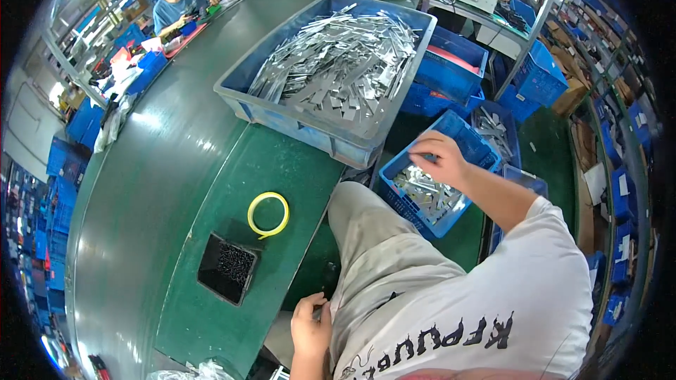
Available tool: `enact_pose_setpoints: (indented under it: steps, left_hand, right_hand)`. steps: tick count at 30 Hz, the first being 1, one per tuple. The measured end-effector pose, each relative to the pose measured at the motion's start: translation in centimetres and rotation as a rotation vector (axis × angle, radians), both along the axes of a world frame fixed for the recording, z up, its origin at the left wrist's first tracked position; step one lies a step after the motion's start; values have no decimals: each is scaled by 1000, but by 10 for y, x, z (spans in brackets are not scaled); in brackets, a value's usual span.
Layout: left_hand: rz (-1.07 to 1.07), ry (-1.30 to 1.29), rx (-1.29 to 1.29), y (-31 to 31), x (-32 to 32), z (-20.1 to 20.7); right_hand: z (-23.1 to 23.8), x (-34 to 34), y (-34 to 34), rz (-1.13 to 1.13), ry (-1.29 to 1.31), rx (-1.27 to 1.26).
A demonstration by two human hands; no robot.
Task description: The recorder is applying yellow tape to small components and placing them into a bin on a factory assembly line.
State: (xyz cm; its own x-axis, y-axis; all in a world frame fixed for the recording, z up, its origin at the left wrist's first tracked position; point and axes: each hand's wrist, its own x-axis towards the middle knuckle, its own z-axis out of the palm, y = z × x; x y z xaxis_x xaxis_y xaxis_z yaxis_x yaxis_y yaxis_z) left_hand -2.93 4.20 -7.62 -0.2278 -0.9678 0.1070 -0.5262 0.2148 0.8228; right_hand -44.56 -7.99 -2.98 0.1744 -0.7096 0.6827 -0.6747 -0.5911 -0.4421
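My right hand (442,160) hangs over a blue plastic crate (406,204), its fingers curled together. If it pinches anything, that is too small or hidden. Below it, loose flat metal pieces (431,197) lie in the crate, some silvery, some yellowish. My left hand (311,325) is closed beside my thigh, near the bench edge; what its fingers hold, if anything, does not show. On the green bench top (218,204) lie a yellow roll of tape (284,219) and a black tray (210,267) of small dark parts. A large blue-grey bin (303,127) heaped with thin metal strips (352,63) stands beyond.
Blue crates (451,63) stand behind the crate under my right hand, and a bin of metal strips (493,127) adjoins it. A grey conveyor belt (127,239) curves along the left. Across it sits another person (179,3). Shelves with blue boxes (620,204) line the right.
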Motion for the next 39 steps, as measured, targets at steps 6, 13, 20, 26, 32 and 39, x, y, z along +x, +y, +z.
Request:
enact_pose_setpoints:
  steps: [6,13,20,26,32,39]
  left_hand:
    - [42,-72,-41,1,2,28]
    - [123,-216,1,9,26,6]
    - [167,-301,-18,12,53,-23]
    - [48,-279,53,16,41,-12]
    - [-102,-281,13,33,33,-11]
    - [-27,62,-77,34,37,8]
  right_hand:
    - [96,45,-148,10,229,-101]
    - [51,4,-264,-352,924,532]
    - [51,24,-269,-312,1148,391]
    - [55,26,-265,-104,994,233]
    - [83,42,-237,-165,49,65]
    - [105,177,-90,757,-603,252]
